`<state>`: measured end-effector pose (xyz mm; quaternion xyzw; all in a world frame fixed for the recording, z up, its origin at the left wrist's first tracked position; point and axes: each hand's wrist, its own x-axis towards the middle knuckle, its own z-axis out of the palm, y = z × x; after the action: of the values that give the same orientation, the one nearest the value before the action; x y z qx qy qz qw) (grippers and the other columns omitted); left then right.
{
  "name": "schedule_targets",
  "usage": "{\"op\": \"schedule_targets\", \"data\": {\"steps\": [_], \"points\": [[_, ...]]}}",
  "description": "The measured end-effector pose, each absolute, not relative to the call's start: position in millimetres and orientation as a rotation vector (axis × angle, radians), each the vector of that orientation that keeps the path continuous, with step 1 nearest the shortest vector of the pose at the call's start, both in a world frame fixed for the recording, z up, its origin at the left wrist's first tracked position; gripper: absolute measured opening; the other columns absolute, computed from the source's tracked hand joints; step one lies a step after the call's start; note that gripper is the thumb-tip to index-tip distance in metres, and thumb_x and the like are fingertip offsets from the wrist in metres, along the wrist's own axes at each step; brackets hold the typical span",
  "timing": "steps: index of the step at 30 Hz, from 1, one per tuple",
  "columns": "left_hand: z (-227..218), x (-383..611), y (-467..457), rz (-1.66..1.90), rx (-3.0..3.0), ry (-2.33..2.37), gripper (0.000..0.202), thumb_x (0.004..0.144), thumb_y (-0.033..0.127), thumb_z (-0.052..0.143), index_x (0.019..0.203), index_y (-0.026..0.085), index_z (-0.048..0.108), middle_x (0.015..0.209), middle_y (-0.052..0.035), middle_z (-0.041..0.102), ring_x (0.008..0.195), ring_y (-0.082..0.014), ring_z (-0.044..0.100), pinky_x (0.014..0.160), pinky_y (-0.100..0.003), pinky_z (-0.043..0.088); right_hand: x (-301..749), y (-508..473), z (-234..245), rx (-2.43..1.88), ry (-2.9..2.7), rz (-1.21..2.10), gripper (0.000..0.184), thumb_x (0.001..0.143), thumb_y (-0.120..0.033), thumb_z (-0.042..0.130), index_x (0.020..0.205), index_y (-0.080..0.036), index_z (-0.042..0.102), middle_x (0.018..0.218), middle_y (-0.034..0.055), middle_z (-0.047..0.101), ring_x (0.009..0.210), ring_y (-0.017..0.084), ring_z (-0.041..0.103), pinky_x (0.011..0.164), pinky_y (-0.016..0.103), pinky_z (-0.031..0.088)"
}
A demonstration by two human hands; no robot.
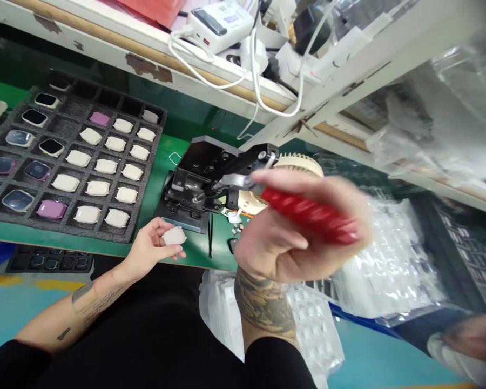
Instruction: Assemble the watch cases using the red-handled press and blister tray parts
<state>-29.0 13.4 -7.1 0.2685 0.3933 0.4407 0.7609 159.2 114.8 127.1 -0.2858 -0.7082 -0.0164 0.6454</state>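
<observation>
Seen from the head camera, the left hand (pixel 154 247) rests at the near edge of the green tabletop (pixel 168 154); its thumb and fingers are curled around a small off-white rounded plastic piece (pixel 174 236); the piece sits just in front of the black metal press machine (pixel 198 178), near it but not touching it.

The right hand (pixel 295 232) is closed tight around the red ribbed handle (pixel 314 215); the handle joins a grey metal lever (pixel 237 180) that runs into the top of the press; this hand looks blurry.

To the left of the press lies a dark grey foam tray (pixel 65 229) with many square holes; most holes hold off-white pieces (pixel 98 188) like the one in the left hand; two hold purple pieces (pixel 51 209); the holes on the far left hold clear shiny pieces (pixel 18 200).

Behind the right hand a cream round fan (pixel 302 161) peeks out; on the right lie crinkly clear plastic bags (pixel 389 259).

Up on the white painted shelf (pixel 105 51) sits a white box gadget (pixel 221 21); white cables (pixel 210 81) hang down from it.
</observation>
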Motion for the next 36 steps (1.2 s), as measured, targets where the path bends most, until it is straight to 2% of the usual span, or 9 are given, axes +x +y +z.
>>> {"op": "schedule_targets", "data": {"steps": [2, 7, 11, 13, 18, 23, 30, 33, 36], "points": [[-6.2, -32.8, 8.7, 0.939, 0.671, 0.843, 0.044, 0.085, 0.028, 0.096, 0.115, 0.017, 0.065, 0.108, -0.0068, 0.078, 0.086, -0.0245, 0.084, 0.071, -0.029, 0.068, 158.3, 100.8, 119.5, -0.721, -1.417, -0.053, 0.054, 0.104, -0.044, 0.067, 0.155, -0.025, 0.062, 0.140, 0.0089, 0.069, 0.118, 0.021, 0.075, 0.096, 0.039, 0.064], [3.8, -53.2, 1.2, 1.032, 1.480, 1.014, 0.035, 0.099, 0.022, 0.082, 0.133, 0.025, 0.076, 0.112, -0.0054, 0.076, 0.095, -0.0143, 0.076, 0.084, -0.024, 0.063, 164.7, 44.9, 35.3, -1.116, -1.629, 0.187, 0.029, 0.104, -0.012, 0.054, 0.122, -0.020, 0.074, 0.103, 0.0055, 0.076, 0.101, 0.016, 0.074, 0.091, 0.035, 0.065], [9.2, -63.3, 9.1, 1.146, 1.878, 1.038, 0.044, 0.098, 0.015, 0.082, 0.140, 0.021, 0.071, 0.116, -0.0065, 0.078, 0.100, -0.0158, 0.075, 0.094, -0.027, 0.062, 160.4, 35.8, -22.0, -1.445, -2.093, 0.254, 0.048, 0.105, -0.014, 0.054, 0.152, -0.016, 0.061, 0.145, 0.0163, 0.067, 0.138, 0.026, 0.063, 0.119, 0.047, 0.060], [11.3, -63.7, 14.3, 1.144, 1.920, 1.040, 0.046, 0.099, 0.016, 0.082, 0.142, 0.021, 0.070, 0.119, -0.0073, 0.077, 0.103, -0.0174, 0.075, 0.095, -0.029, 0.062, 155.4, 49.6, -32.7, -1.605, -2.236, 0.298, 0.049, 0.105, -0.014, 0.048, 0.152, -0.013, 0.062, 0.143, 0.0191, 0.067, 0.134, 0.028, 0.063, 0.118, 0.051, 0.059], [12.5, -62.5, 18.3, 1.012, 1.950, 1.233, 0.044, 0.106, 0.024, 0.072, 0.151, 0.027, 0.068, 0.137, -0.0129, 0.069, 0.107, -0.0226, 0.074, 0.094, -0.036, 0.062, 151.6, 68.9, -33.3, -1.625, -2.139, 0.515, 0.043, 0.107, -0.014, 0.043, 0.138, -0.016, 0.072, 0.130, 0.0160, 0.071, 0.125, 0.024, 0.066, 0.118, 0.046, 0.058], [-2.6, -42.0, 32.2, 0.744, 2.179, 1.520, 0.046, 0.113, 0.034, 0.060, 0.159, 0.029, 0.064, 0.146, -0.0130, 0.071, 0.103, -0.0266, 0.077, 0.085, -0.038, 0.057, 165.3, 21.6, -25.9, -1.474, -1.806, 0.501, 0.052, 0.109, -0.014, 0.043, 0.158, -0.022, 0.057, 0.152, 0.0129, 0.063, 0.146, 0.017, 0.060, 0.127, 0.038, 0.055], [0.3, 0.4, 80.8, 0.200, 2.355, 1.529, 0.034, 0.106, 0.014, 0.053, 0.127, 0.016, 0.080, 0.123, -0.0189, 0.076, 0.085, -0.0282, 0.078, 0.066, -0.036, 0.052, 202.1, -7.7, -26.1, -1.539, -1.704, 0.331, 0.054, 0.106, -0.012, 0.052, 0.159, -0.024, 0.058, 0.151, 0.0115, 0.066, 0.144, 0.019, 0.064, 0.122, 0.039, 0.057], [10.9, -4.0, 73.1, 0.283, 2.332, 1.480, 0.036, 0.106, 0.015, 0.055, 0.136, 0.016, 0.076, 0.141, -0.0187, 0.072, 0.092, -0.0276, 0.079, 0.072, -0.037, 0.058, 206.5, -4.6, -25.4, -1.484, -1.736, 0.269, 0.059, 0.105, -0.010, 0.054, 0.162, -0.026, 0.056, 0.149, 0.0114, 0.068, 0.142, 0.021, 0.066, 0.120, 0.041, 0.059], [21.7, -10.7, 46.2, 0.672, 1.972, 1.280, 0.042, 0.111, 0.035, 0.062, 0.150, 0.019, 0.067, 0.156, -0.0162, 0.065, 0.097, -0.0238, 0.079, 0.084, -0.037, 0.063, 201.0, -3.6, -18.9, -1.360, -1.823, 0.172, 0.072, 0.100, -0.004, 0.057, 0.168, -0.027, 0.050, 0.150, 0.0134, 0.068, 0.140, 0.023, 0.067, 0.115, 0.043, 0.062]]}}
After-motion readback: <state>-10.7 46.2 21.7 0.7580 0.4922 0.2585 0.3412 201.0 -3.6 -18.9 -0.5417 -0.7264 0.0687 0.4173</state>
